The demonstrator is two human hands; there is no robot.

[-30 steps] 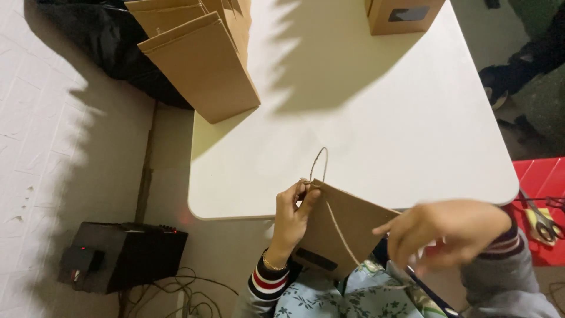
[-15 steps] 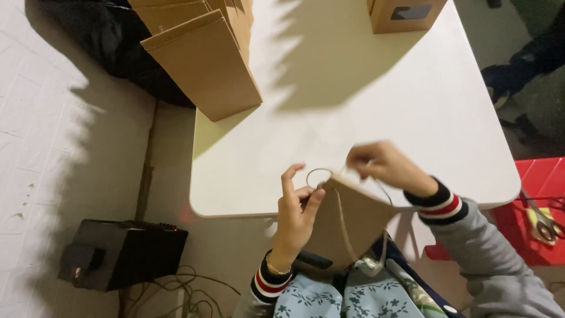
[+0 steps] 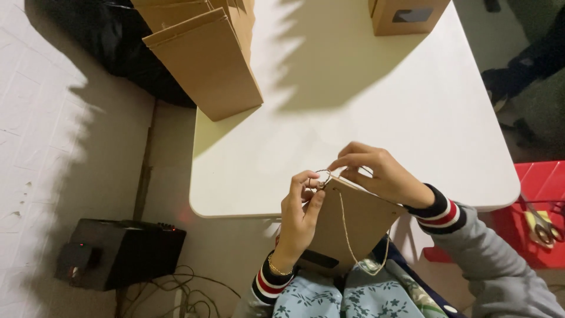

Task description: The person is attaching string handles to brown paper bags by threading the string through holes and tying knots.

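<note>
Right at the near edge of the white table (image 3: 365, 106), a flat brown paper bag (image 3: 353, 227) was held up between both hands, partly over the tabletop and partly over the lap. It was tilted: its long axis ran from the top corner near the thumbs down and toward the person, with the upper edge sloping down to the right. A thin twine handle (image 3: 347, 235) hung in a loop down the face of the bag, and another bit of it curled into a small loop (image 3: 322, 176) right at the top corner.

The left hand (image 3: 300, 218) was clamped on the bag's left edge, thumb pressed against the card near that corner. The right hand (image 3: 376, 174) came in from above, fingertips pinched on the twine at the top edge, so both hands were closed on something, neither slack.

Further out on the table, a stack of flat brown bags (image 3: 206, 59) leaned at the far left corner, and a small cardboard box (image 3: 406, 15) with a dark window sat at the far edge, well apart from the hands. Down on the floor to the left was a black box (image 3: 118, 253) with cables, and on the right a red crate (image 3: 535, 206) with scissors (image 3: 541, 227) lying on it. Nothing sat between the hands and the stack.
</note>
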